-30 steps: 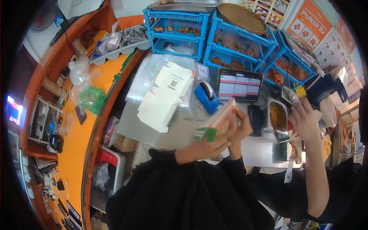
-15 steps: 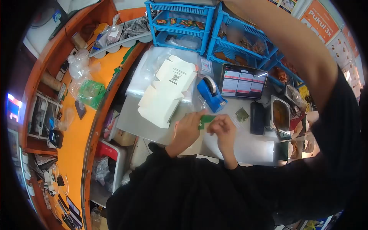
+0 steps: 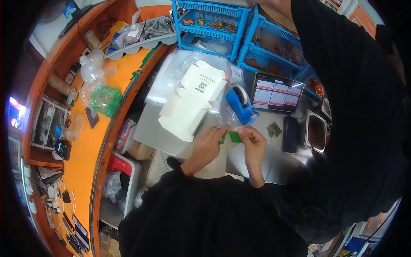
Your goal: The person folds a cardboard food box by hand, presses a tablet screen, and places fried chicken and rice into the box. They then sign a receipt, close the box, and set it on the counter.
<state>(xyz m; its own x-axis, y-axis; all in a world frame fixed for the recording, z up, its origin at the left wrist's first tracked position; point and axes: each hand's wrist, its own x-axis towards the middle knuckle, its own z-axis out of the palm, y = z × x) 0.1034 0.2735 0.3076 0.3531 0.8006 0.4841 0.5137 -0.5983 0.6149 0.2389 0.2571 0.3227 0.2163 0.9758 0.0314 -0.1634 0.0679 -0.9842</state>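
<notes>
My right hand (image 3: 254, 144) pinches a small green piece (image 3: 234, 136) between thumb and fingertips. Close on its left, my left hand (image 3: 205, 149) is curled with its fingers together, and a second bit of green shows under its fingertips. Orange-red shows at the upper edge of the piece between my hands. An unfolded white carton (image 3: 188, 109) with a printed code lies flat beyond my left hand. Just past my fingertips stands a blue tape dispenser (image 3: 243, 107). A small clear packet with dark green contents (image 3: 274, 129) lies right of my right hand.
A tablet (image 3: 276, 94) stands behind a dark phone-like slab (image 3: 290, 134) and a metal food container (image 3: 316, 130). Blue stacked baskets (image 3: 209, 30) line the back. Another person's black sleeve (image 3: 346, 94) reaches across the right side. An orange counter (image 3: 83, 167) runs along the left.
My right hand has turned and closed its fingertips on the green piece, which now shows as two bits. The other person's arm has moved leftward and covers more of the right side.
</notes>
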